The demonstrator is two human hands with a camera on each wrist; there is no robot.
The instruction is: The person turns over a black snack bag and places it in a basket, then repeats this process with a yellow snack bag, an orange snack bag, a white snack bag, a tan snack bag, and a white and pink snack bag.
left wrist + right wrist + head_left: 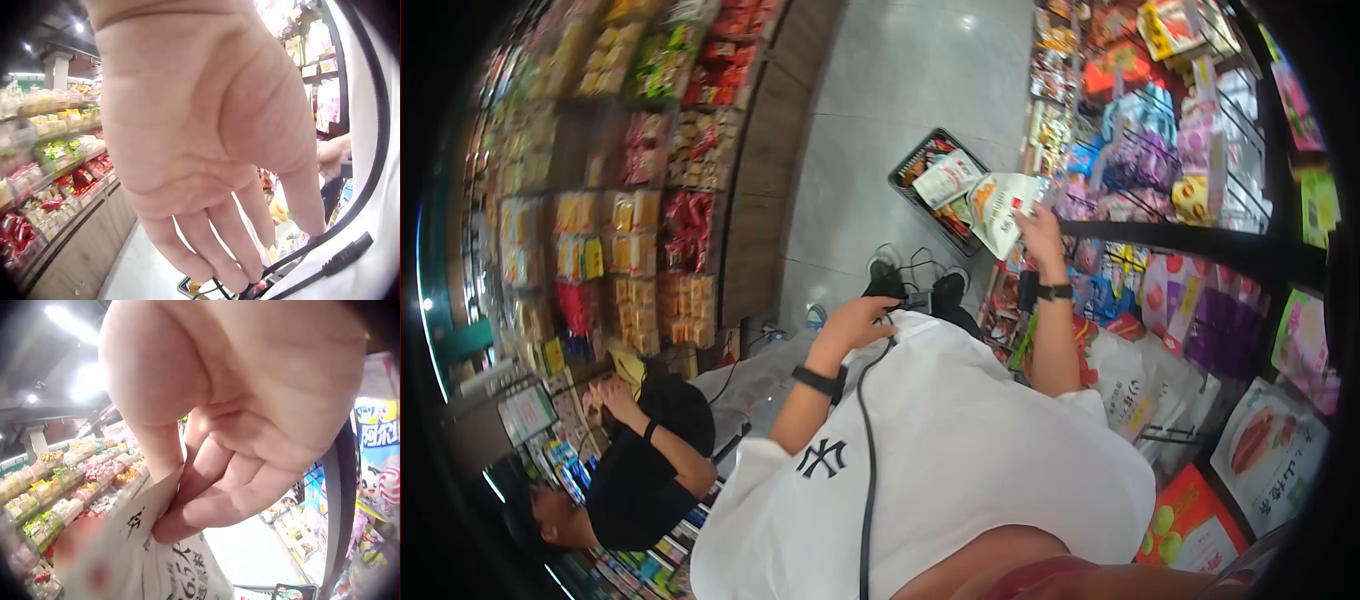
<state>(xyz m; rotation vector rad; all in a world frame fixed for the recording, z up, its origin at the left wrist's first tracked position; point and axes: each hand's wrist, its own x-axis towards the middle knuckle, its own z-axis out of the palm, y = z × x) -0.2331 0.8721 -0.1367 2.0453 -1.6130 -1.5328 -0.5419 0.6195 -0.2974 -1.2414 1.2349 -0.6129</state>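
My right hand [1042,242] pinches a white snack bag [997,228] with dark lettering between thumb and fingers. In the right wrist view the bag [187,569] hangs below the curled fingers [206,509]. In the head view it overlaps the near right side of a black basket [897,180] on the floor. Another white packet [945,178] lies in that basket on top of colourful packs. My left hand [855,325] is at the front of the white shirt, its fingers loosely extended in the left wrist view. A black cable [312,244] runs by its thumb and fingertips.
Shelves of packaged snacks [635,225] line the left of the aisle. Hanging bags on a rack [1140,150] stand close on the right. A person in a black shirt [655,460] is at the lower left. Grey tiled floor [880,80] runs between the shelves.
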